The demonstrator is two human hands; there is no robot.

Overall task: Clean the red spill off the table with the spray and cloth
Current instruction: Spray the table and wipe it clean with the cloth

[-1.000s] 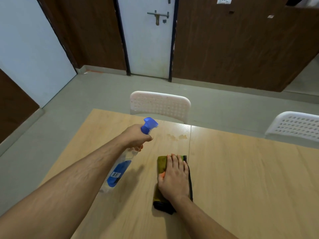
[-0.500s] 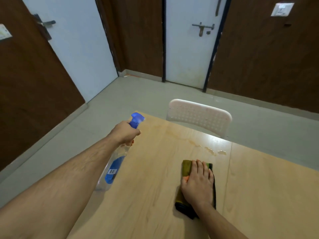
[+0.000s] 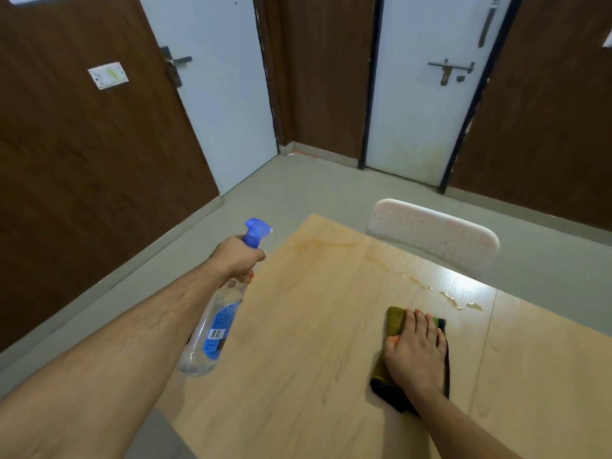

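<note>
Pale wood-grain tabletop (image 3: 298, 326), streaked along its far edge with a faint reddish-orange spill (image 3: 331, 244) and dotted further right with small wet puddles (image 3: 450, 298). Held above the tabletop's left edge, tilted with its base toward the camera: a clear spray bottle (image 3: 215, 326) with a blue label and blue trigger head, nozzle aimed toward the streak at the far corner. Wrapped round the bottle's neck just under the trigger head: the left hand (image 3: 236, 256), grip closed on it with fingers curled. Lay flat on the tabletop to the right, well apart from the bottle: a folded olive-green cloth (image 3: 395, 321) with a dark border. Pressed down on top of that cloth with straight, close-set fingers: the right hand (image 3: 419, 352), grip flat and uncurled, covering most of the cloth so only its far-left corner and near edge showed. Sat just short of the puddles, not touching them: the cloth's far edge. Stood behind the tabletop's far side: a white perforated chair back (image 3: 433, 233). Beyond, grey floor, brown panels and two white doors.
</note>
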